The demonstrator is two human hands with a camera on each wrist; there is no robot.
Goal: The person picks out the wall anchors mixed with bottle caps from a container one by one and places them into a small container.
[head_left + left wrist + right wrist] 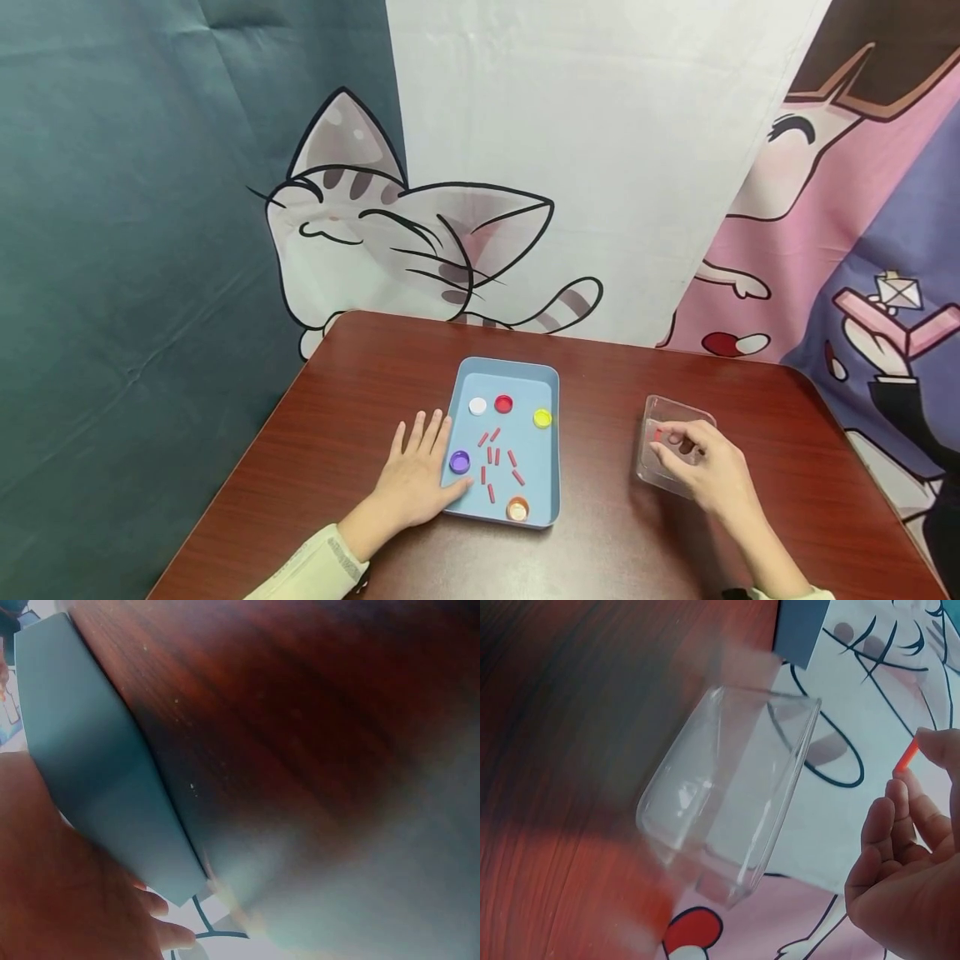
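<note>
With fingers spread, my left hand rests at the left side of a light blue tray, its thumb reaching over the rim. In the left wrist view, that hand lies along the tray's outer wall. My right hand pinches a small red stick between thumb and fingertips, above a clear plastic box. Several similar red sticks lie scattered in the tray. Around them sit small round caps: white, red, yellow, purple and orange-brown.
Tray and box stand apart on a dark reddish-brown wooden table, the box to the right. Behind the table hangs a printed cloth with a cartoon cat, and a dark green cloth hangs at the left.
</note>
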